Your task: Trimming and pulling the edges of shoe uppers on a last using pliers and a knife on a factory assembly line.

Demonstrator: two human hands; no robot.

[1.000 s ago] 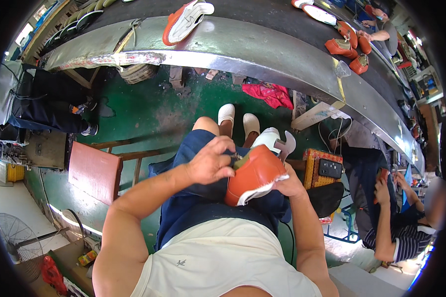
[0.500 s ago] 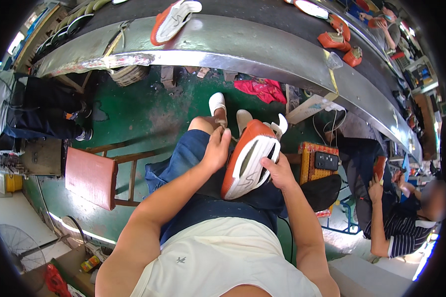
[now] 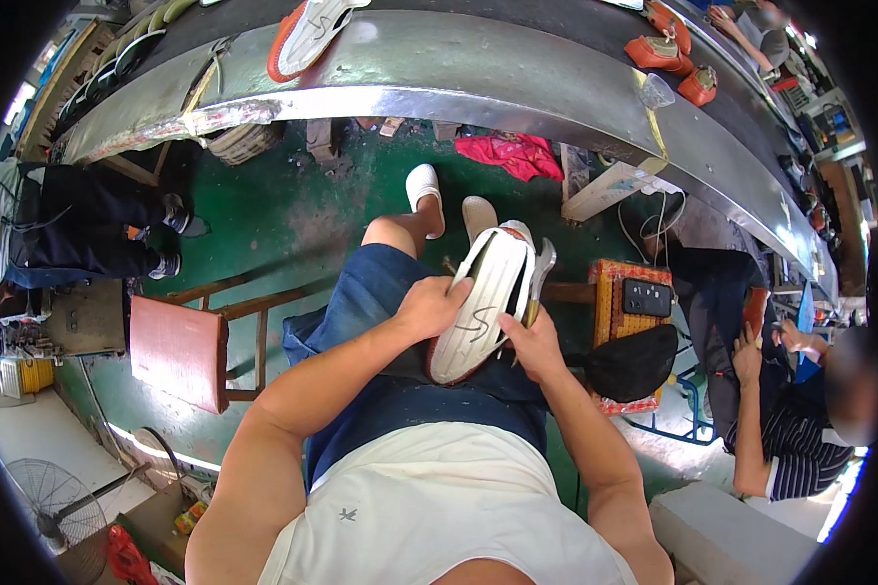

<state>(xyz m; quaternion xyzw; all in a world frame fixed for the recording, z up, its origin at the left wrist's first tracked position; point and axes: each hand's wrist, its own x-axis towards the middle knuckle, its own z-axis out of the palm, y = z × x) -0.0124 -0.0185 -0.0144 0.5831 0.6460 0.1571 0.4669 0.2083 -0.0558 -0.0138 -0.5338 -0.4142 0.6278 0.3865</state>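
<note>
A shoe (image 3: pixel 476 327) lies sole up over my lap, its toe end pointing away from me. Its long white underside carries a dark pen squiggle, and orange-red material shows along the rim. My left hand (image 3: pixel 433 306) is closed on the shoe's left edge. My right hand (image 3: pixel 535 343) is closed at the shoe's right edge, the thumb against the underside. A hand tool with a curved, shiny metal head (image 3: pixel 543 261) rises out of that hand beside the shoe; its exact kind is unclear, and its lower part is hidden.
Ahead runs a metal-edged bench (image 3: pixel 439 104) bearing another shoe (image 3: pixel 307 37) and several red-brown shoe parts (image 3: pixel 658 55). A padded stool (image 3: pixel 179 351) stands left. On the right are a phone (image 3: pixel 646 297), a black cap (image 3: pixel 632 363) and a seated person (image 3: pixel 800 448).
The shoe has turned so its white underside faces up more squarely. My left hand has come down onto its edge. The metal tool shows more clearly beside my right hand.
</note>
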